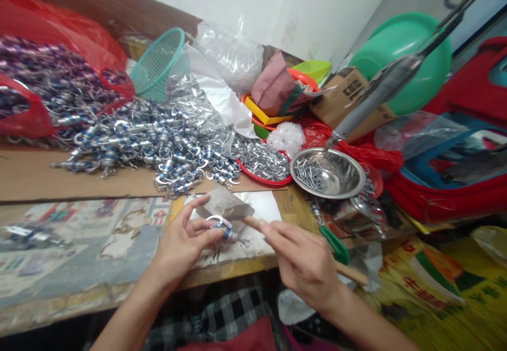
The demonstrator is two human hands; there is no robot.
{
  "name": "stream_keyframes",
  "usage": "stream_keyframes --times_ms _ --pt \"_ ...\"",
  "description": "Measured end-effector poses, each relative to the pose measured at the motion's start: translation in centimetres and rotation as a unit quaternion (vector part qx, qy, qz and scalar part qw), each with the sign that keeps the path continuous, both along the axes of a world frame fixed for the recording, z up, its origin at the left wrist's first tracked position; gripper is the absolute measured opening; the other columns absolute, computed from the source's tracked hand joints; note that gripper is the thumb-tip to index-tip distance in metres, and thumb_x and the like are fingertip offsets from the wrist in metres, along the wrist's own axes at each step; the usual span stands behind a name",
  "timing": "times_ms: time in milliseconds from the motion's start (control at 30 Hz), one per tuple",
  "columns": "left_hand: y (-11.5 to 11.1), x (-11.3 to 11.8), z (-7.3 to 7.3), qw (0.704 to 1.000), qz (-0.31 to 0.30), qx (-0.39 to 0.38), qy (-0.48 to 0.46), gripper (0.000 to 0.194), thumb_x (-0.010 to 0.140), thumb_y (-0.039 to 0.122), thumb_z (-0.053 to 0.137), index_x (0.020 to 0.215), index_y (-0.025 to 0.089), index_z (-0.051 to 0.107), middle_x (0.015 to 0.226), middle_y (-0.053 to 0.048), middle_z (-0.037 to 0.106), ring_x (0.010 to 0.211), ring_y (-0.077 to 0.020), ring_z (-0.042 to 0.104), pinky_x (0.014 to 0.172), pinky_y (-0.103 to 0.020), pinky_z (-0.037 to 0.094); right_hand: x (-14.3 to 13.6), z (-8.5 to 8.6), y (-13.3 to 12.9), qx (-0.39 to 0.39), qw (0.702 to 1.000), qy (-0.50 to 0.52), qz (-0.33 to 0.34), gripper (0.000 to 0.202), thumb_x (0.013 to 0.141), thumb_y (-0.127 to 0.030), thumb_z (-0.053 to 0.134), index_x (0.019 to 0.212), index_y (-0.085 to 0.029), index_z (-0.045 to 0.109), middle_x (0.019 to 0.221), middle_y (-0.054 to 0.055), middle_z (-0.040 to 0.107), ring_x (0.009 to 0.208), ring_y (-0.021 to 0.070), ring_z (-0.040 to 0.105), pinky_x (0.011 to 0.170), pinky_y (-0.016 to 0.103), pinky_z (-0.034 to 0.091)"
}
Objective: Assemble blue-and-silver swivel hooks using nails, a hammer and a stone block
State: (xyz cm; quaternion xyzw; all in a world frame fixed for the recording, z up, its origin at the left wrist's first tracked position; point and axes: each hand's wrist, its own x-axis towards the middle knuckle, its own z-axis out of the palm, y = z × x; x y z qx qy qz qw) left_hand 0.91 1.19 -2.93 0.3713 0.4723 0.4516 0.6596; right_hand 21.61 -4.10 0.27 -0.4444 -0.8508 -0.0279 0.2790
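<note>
Near the table's front edge, my left hand (pixel 184 242) is closed on a small blue and silver metal part (pixel 225 229) with a curved silver hook. My right hand (pixel 303 261) grips the wooden handle (pixel 255 223) of a hammer-like tool, whose handle end sticks out behind the hand. The tool's grey, blurred head (pixel 229 205) is just above the metal part, over a white sheet (pixel 267 208); whether they touch is hard to tell. One similar part (pixel 34 236) lies apart at the far left.
A large pile of similar parts (pixel 130 139) covers the back left. Behind the hands stand a red tray (pixel 265 163) of small metal pieces and a steel bowl (pixel 344 174) of pins. A grey metal arm (pixel 380 94) slants down over the bowl. Green pliers handles (pixel 336 245) lie right.
</note>
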Motion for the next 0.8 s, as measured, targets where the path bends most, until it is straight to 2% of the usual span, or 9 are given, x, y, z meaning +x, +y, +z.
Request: stream_keyframes --times_ms 100,200,300,400,533,600,667,800 --pt "0.1 0.0 0.1 1.000 0.002 -0.005 0.001 0.084 0.050 0.021 0.080 0.124 0.019 0.041 0.060 0.005 0.068 0.059 -0.0164 0.066 0.058 -0.025 0.050 0.1 -0.4 1.8 -0.090 0.996 0.011 -0.026 0.044 0.084 -0.010 0.044 0.127 -0.022 0.051 0.095 0.006 0.068 0.080 0.0168 0.064 0.071 0.028 0.052" --pt "0.1 0.0 0.3 1.000 0.002 0.000 0.017 0.080 0.051 0.022 0.079 0.122 0.019 0.044 0.062 0.004 0.069 0.061 -0.0170 0.067 0.057 -0.025 0.050 0.9 -1.5 5.0 -0.153 0.979 0.096 -0.099 0.037 0.086 -0.020 0.049 0.122 -0.019 0.056 0.109 0.008 0.066 0.094 0.0184 0.063 0.082 0.030 0.050" --pt "0.1 -0.1 0.5 0.999 -0.022 0.003 0.048 0.049 0.052 0.024 0.078 0.097 0.015 0.061 0.066 -0.001 0.072 0.065 -0.0201 0.068 0.062 -0.028 0.051 1.5 -3.0 7.9 -0.206 0.969 0.083 -0.105 0.030 0.085 -0.026 0.052 0.113 -0.022 0.063 0.106 0.005 0.068 0.091 0.0184 0.065 0.076 0.028 0.052" --pt "0.1 -0.1 1.0 0.994 -0.037 0.019 0.103 0.020 0.054 0.027 0.075 0.068 0.015 0.067 0.066 -0.005 0.074 0.064 -0.0222 0.068 0.066 -0.032 0.052 1.7 -3.8 10.1 -0.211 0.971 0.045 -0.101 0.023 0.086 -0.027 0.052 0.102 -0.023 0.069 0.093 0.002 0.072 0.080 0.0156 0.066 0.069 0.024 0.051" --pt "-0.1 -0.1 1.4 0.978 -0.030 0.083 0.187 0.010 0.059 0.029 0.071 0.062 0.019 0.071 0.063 -0.005 0.073 0.062 -0.0227 0.066 0.063 -0.033 0.051 2.3 -3.2 13.5 -0.168 0.967 -0.010 -0.192 0.029 0.091 -0.015 0.040 0.108 -0.014 0.064 0.106 0.012 0.064 0.101 0.0197 0.058 0.087 0.033 0.044" --pt "-0.2 -0.1 1.4 0.966 -0.029 0.142 0.216 0.008 0.060 0.029 0.070 0.060 0.021 0.072 0.068 -0.005 0.071 0.068 -0.0227 0.065 0.064 -0.032 0.051 2.8 -2.7 15.6 -0.174 0.957 -0.054 -0.224 0.026 0.089 -0.012 0.044 0.105 -0.012 0.064 0.107 0.014 0.062 0.105 0.0224 0.055 0.090 0.036 0.041" --pt "-0.2 -0.1 1.1 0.950 -0.026 0.198 0.240 0.008 0.062 0.029 0.069 0.059 0.023 0.072 0.075 -0.005 0.068 0.075 -0.0226 0.064 0.066 -0.031 0.050 3.0 -2.4 17.5 -0.199 0.947 -0.100 -0.232 0.020 0.087 -0.018 0.051 0.102 -0.014 0.063 0.107 0.011 0.061 0.101 0.0221 0.057 0.088 0.038 0.044" --pt "0.1 0.1 0.6 0.924 -0.005 0.245 0.293 0.011 0.067 0.031 0.065 0.065 0.024 0.074 0.081 -0.004 0.063 0.079 -0.0216 0.061 0.072 -0.031 0.048 2.9 -2.2 19.6 -0.230 0.935 -0.152 -0.223 0.028 0.088 -0.031 0.053 0.112 -0.016 0.053 0.113 0.007 0.056 0.096 0.0190 0.058 0.080 0.039 0.049"
